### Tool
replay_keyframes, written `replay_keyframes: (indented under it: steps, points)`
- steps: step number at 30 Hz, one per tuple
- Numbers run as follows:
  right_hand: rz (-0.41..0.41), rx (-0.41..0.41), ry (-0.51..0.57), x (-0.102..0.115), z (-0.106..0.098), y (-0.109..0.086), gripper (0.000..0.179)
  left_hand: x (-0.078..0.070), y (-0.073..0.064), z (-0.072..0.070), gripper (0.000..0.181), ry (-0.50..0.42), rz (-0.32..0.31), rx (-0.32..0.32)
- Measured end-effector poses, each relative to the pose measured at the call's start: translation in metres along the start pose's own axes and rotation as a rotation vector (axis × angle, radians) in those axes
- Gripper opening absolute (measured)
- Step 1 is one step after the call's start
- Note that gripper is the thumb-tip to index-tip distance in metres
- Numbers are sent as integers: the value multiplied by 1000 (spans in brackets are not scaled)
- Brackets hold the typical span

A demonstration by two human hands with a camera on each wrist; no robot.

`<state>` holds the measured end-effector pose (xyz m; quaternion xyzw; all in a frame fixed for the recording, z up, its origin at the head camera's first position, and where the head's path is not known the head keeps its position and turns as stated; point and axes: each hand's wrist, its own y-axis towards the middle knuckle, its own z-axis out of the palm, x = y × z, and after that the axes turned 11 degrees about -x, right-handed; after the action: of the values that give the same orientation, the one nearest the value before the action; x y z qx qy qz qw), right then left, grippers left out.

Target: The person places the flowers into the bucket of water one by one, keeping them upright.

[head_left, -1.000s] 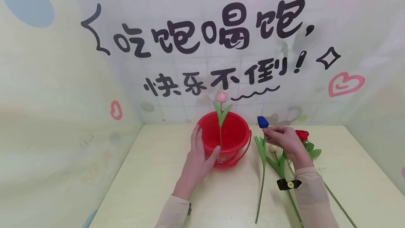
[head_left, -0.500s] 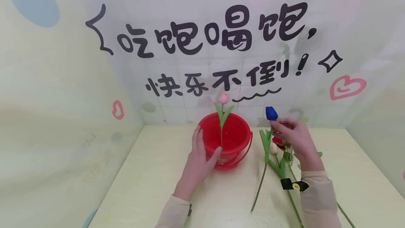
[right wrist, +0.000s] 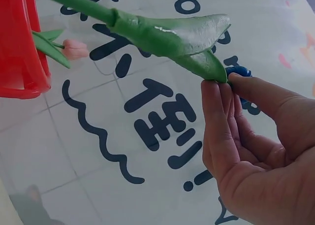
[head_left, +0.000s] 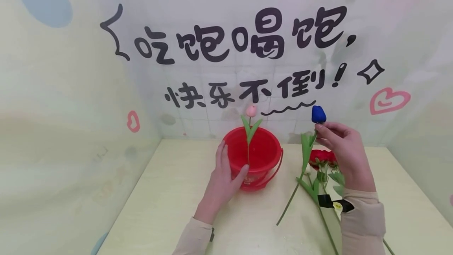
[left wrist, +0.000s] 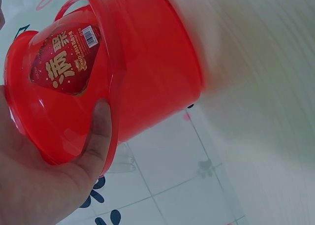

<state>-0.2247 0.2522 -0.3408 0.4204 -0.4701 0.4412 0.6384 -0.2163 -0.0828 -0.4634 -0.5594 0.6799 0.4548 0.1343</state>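
My left hand [head_left: 221, 180] rests against the left side of a red bucket [head_left: 267, 152], fingers straight and thumb laid across its front below the rim. In the left wrist view that thumb [left wrist: 98, 131] touches the bucket [left wrist: 152, 62]. One pink tulip [head_left: 251, 111] with green leaves stands upright in the bucket. To the right, my right hand [head_left: 348, 150] pinches a blue tulip [head_left: 318, 114] just under its bloom. Its stem slants down and left toward the table. The right wrist view has fingertips at the top of the stem, with the blue bloom [right wrist: 239, 71] mostly hidden.
Red roses [head_left: 320, 156] and a pale bud [head_left: 308, 171] with green leaves lie on the table [head_left: 170, 192] beneath and beside the right hand. Behind the bucket rises a printed wall covering [head_left: 205, 66] with large dark characters. The bucket's red handle [head_left: 274, 174] hangs at its right.
My right hand has lifted the blue tulip up and to the right, and its stem's lower end has come up the table. The left hand has stayed on the bucket.
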Motion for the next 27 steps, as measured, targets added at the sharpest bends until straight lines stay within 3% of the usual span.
replay_keyframes:
  steps: [9,13,21,27]
  points:
    - [3,-1,252,4,7,1,5,-2,-2,-2,110,6,-17,5]
    - [-6,-16,316,6,10,3,7,-2,-3,-1,111,-2,-18,3]
    - [-21,-147,411,12,17,6,24,2,-2,1,110,-5,1,-3]
    - [-29,-274,531,16,21,8,25,4,-2,1,109,6,0,-1]
